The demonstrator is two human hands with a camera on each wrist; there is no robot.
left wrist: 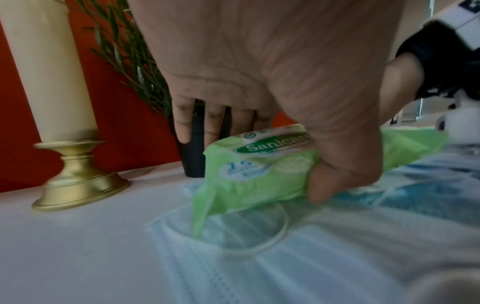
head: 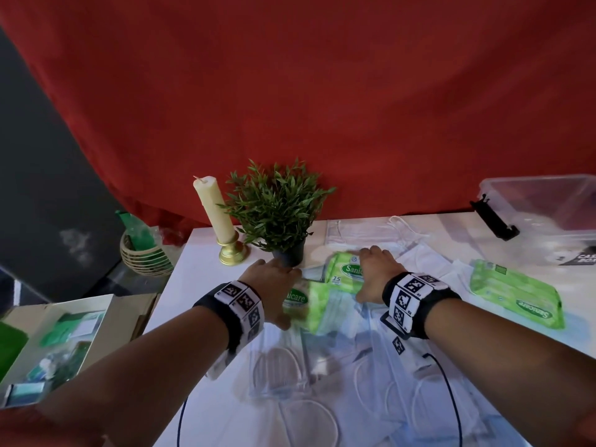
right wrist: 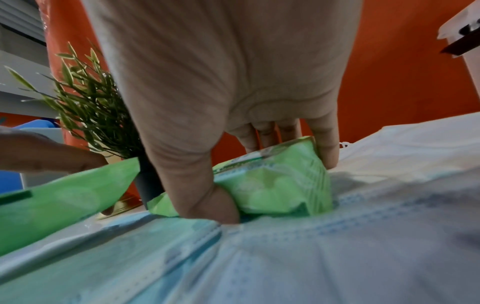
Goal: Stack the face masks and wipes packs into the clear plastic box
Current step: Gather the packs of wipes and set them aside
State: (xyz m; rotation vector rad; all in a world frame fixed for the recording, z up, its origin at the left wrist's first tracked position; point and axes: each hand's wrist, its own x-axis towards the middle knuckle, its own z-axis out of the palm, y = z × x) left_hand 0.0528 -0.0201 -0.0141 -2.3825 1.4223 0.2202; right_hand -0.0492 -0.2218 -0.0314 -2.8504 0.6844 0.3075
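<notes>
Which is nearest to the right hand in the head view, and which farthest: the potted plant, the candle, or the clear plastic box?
From the right hand:
1. Potted plant, just to its left.
2. Candle, further left.
3. Clear plastic box, far right corner.

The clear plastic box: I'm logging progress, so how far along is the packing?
Done: little, if anything; the clear plastic box shows no green pack or blue mask inside. In hand: the left hand grips one green wipes pack, and the right hand grips another green wipes pack. Left: a third green wipes pack and the light blue face masks still on the white table.
</notes>
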